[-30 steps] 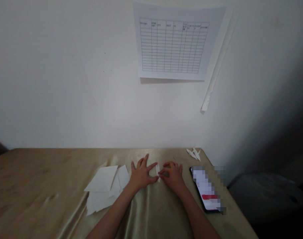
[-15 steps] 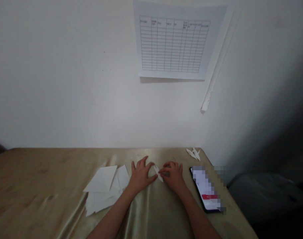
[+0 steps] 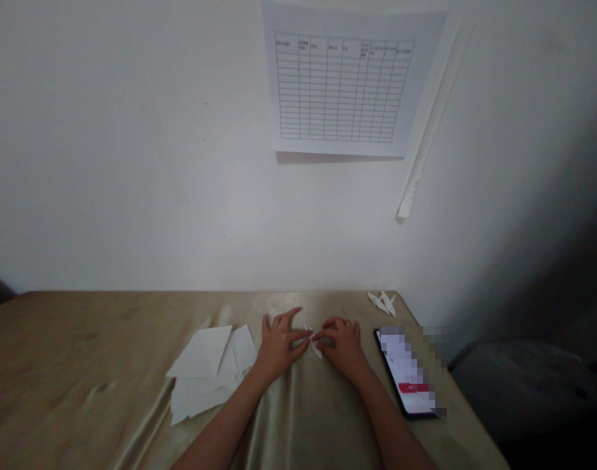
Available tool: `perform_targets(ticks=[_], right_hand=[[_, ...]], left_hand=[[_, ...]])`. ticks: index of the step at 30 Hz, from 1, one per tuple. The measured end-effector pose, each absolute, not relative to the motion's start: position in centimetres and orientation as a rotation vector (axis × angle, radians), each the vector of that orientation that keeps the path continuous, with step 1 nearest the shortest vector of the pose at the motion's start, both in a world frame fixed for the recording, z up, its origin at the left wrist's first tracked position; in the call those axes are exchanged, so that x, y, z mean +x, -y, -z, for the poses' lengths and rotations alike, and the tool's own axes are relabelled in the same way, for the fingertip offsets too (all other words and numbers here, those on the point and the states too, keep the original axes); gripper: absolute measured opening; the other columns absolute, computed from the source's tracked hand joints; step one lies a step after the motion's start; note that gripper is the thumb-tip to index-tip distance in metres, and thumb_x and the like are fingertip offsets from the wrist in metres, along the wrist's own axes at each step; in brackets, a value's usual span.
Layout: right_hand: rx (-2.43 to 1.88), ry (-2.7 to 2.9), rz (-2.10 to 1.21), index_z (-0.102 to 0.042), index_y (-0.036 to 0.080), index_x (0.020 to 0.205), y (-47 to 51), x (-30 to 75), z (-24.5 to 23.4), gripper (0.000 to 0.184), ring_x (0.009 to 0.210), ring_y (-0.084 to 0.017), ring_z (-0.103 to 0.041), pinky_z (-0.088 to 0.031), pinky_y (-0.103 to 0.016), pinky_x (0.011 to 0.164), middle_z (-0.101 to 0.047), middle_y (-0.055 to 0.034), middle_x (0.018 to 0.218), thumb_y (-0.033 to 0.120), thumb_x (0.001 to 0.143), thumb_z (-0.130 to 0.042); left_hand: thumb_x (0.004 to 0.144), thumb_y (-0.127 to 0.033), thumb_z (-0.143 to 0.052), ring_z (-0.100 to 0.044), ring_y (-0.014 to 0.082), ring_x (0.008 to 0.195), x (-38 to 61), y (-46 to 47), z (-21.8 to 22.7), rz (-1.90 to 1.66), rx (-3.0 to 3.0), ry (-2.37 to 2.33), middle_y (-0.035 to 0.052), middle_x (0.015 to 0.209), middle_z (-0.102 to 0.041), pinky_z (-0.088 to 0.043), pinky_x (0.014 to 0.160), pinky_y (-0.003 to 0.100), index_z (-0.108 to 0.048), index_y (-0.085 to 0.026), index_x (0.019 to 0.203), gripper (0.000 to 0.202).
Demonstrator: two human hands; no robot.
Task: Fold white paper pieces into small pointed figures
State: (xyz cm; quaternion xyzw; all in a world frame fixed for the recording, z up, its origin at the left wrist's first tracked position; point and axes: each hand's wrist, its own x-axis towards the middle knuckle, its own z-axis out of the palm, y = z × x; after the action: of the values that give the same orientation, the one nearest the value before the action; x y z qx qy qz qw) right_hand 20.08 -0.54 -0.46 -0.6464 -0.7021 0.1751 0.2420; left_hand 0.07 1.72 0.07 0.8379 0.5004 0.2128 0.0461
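Note:
A small, narrow piece of folded white paper (image 3: 317, 351) is held between my two hands, low over the cloth-covered table. My left hand (image 3: 279, 344) pinches its middle from the left with thumb and index finger, the other fingers spread away. From the right, the thumb and index finger of my right hand (image 3: 342, 344) close on the same spot, with the remaining fingers curled. Fingertips cover the paper's centre; only its two pointed ends show.
Left of my hands lies a loose pile of white paper sheets (image 3: 205, 349). On the right is a phone (image 3: 416, 405) with its screen lit. Small folded paper pieces (image 3: 384, 303) lie at the back right corner of the table (image 3: 83, 365). A printed grid sheet (image 3: 340, 91) hangs on the wall.
My left index finger has come down from the paper's upper end to its middle, near the thumb. My right hand has barely moved.

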Motion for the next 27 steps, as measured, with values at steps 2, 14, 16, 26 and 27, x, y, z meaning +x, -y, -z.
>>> perform_targets(ticks=[2, 14, 16, 26, 27], right_hand=[[-1.765, 1.924, -0.467, -0.076, 0.047, 0.096, 0.57, 20.03, 0.40, 0.017, 0.126, -0.023, -0.046, -0.004, -0.057, 0.117, -0.062, 0.0032, 0.122, 0.035, 0.084, -0.073], [-1.764, 1.933, -0.468, -0.077, 0.044, 0.096, 0.55, 20.08, 0.38, 0.014, 0.125, -0.024, -0.046, -0.004, -0.058, 0.117, -0.062, 0.0011, 0.122, 0.036, 0.085, -0.072], [-1.770, 1.942, -0.469, -0.077, 0.043, 0.097, 0.58, 20.06, 0.25, 0.014, 0.125, -0.025, -0.046, -0.004, -0.058, 0.117, -0.062, 0.0002, 0.123, 0.037, 0.085, -0.072], [-1.782, 1.920, -0.433, -0.075, 0.046, 0.096, 0.55, 19.85, 0.34, 0.017, 0.125, -0.023, -0.047, -0.006, -0.057, 0.117, -0.062, 0.0030, 0.120, 0.035, 0.084, -0.073], [-1.776, 1.915, -0.433, -0.075, 0.046, 0.096, 0.54, 19.86, 0.38, 0.018, 0.125, -0.023, -0.047, -0.006, -0.057, 0.117, -0.062, 0.0032, 0.120, 0.033, 0.084, -0.072]], left_hand=[[0.090, -0.041, -0.066, -0.043, 0.0323, 0.137, 0.11, -1.69, -0.20, -0.620, 2.561, -1.528, -0.0013, 0.156, -0.045, -0.008, 0.115, 0.076, -0.073, -0.050, 0.111, 0.024], [0.091, -0.049, -0.063, -0.043, 0.0334, 0.138, 0.42, -2.09, -0.07, -0.568, 2.485, -1.669, -0.0021, 0.157, -0.044, -0.008, 0.114, 0.077, -0.073, -0.053, 0.108, 0.021], [0.091, -0.050, -0.063, -0.043, 0.0345, 0.138, 0.42, -2.21, 0.12, -0.573, 2.481, -1.690, -0.0030, 0.158, -0.043, -0.008, 0.114, 0.077, -0.073, -0.053, 0.108, 0.021], [0.090, -0.048, -0.065, -0.041, 0.0351, 0.139, 0.41, -2.26, 0.21, -0.594, 2.487, -1.668, -0.0017, 0.158, -0.041, -0.009, 0.113, 0.077, -0.070, -0.054, 0.115, 0.026], [0.090, -0.047, -0.065, -0.042, 0.0346, 0.139, 0.35, -2.29, 0.23, -0.611, 2.497, -1.647, -0.0016, 0.157, -0.042, -0.009, 0.114, 0.076, -0.071, -0.053, 0.114, 0.025]])
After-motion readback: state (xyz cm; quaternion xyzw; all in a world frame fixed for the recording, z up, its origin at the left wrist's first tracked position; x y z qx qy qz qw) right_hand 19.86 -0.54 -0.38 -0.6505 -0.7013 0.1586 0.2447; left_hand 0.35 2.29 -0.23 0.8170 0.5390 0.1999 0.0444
